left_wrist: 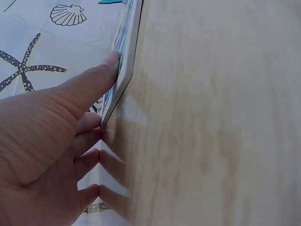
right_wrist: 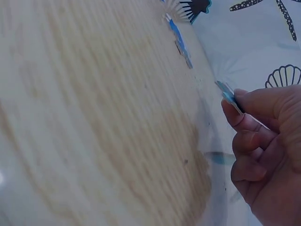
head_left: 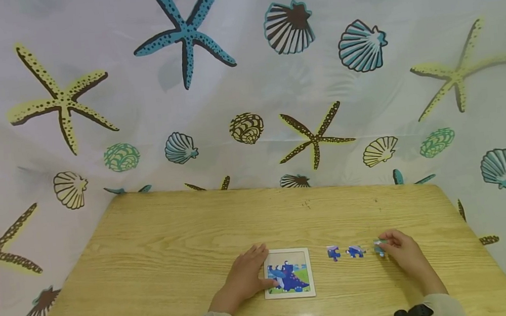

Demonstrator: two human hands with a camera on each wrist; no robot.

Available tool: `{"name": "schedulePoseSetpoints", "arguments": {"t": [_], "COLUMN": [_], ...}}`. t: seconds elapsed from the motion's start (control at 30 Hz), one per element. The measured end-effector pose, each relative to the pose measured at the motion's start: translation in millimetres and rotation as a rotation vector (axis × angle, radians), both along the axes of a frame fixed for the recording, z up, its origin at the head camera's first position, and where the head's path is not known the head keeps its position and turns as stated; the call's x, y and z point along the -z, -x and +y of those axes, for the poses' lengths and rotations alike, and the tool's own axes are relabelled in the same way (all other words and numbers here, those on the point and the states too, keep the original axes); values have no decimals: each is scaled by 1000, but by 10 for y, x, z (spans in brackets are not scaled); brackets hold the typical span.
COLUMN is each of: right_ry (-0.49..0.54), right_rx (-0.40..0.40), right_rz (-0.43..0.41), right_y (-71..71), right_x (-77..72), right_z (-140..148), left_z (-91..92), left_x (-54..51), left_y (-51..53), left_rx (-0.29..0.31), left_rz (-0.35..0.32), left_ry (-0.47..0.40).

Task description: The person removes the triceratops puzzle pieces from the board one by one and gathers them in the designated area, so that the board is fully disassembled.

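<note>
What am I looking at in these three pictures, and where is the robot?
There is no robot here: these are a person's two bare hands. The wide picture comes from a camera worn on the head, looking forward and down. The other two come from cameras worn on the wrists, one per hand, so the table looks tipped on its side.

On the table lies a partly filled jigsaw puzzle in a pale frame. The left hand rests at its left side, thumb on the picture. To its right lie two loose pieces. The right hand pinches another piece between thumb and finger. Behind hangs a seashell-patterned cloth.
</note>
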State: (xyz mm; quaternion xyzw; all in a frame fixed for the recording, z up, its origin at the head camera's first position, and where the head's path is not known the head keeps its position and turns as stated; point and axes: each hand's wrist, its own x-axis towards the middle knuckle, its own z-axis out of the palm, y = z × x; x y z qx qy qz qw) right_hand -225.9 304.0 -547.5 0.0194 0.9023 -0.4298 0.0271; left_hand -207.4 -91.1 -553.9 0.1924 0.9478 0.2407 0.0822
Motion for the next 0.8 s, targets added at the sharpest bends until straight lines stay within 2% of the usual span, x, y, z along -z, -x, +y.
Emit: {"name": "schedulePoseSetpoints", "arguments": {"t": [0.13, 0.5, 0.8], "right_ry": [-11, -62, -111], "right_rx": [8, 8, 2], "right_rz": [-26, -30, 7], "right_y": [-6, 10, 12], "right_x": [43, 113, 108], "right_z": [26, 13, -12], "left_z": [-5, -7, -5], "left_x": [7, 20, 21], "left_y": [3, 0, 5], "left_rx": [0, 6, 0], "left_rz": [6, 14, 9], "left_ry": [3, -8, -6]}}
